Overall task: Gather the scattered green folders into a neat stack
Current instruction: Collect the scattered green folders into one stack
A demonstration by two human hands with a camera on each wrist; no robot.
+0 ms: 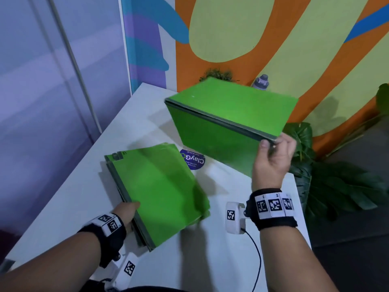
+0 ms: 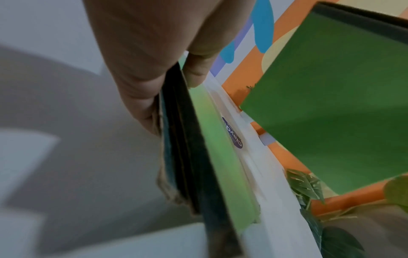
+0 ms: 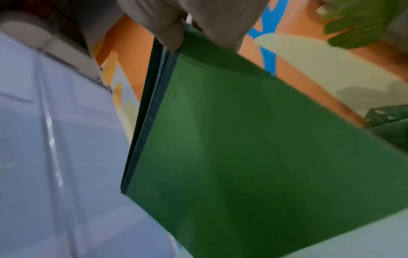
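A stack of green folders (image 1: 160,192) lies on the white table (image 1: 69,199), a little askew, with dark spines along its left edge. My left hand (image 1: 126,211) grips the stack's near left edge (image 2: 187,148), thumb on top and fingers underneath. My right hand (image 1: 271,157) pinches the near corner of another green folder (image 1: 227,123) and holds it in the air above the table's far right part, tilted, half open like a tent. The right wrist view shows that folder (image 3: 253,139) hanging from my thumb and fingers (image 3: 172,34).
A round purple sticker (image 1: 194,162) sits on the table between the two folders. A small plant (image 1: 217,73) and a grey bottle (image 1: 261,82) stand at the table's far edge by the painted wall. Large leafy plants (image 1: 336,182) fill the floor to the right.
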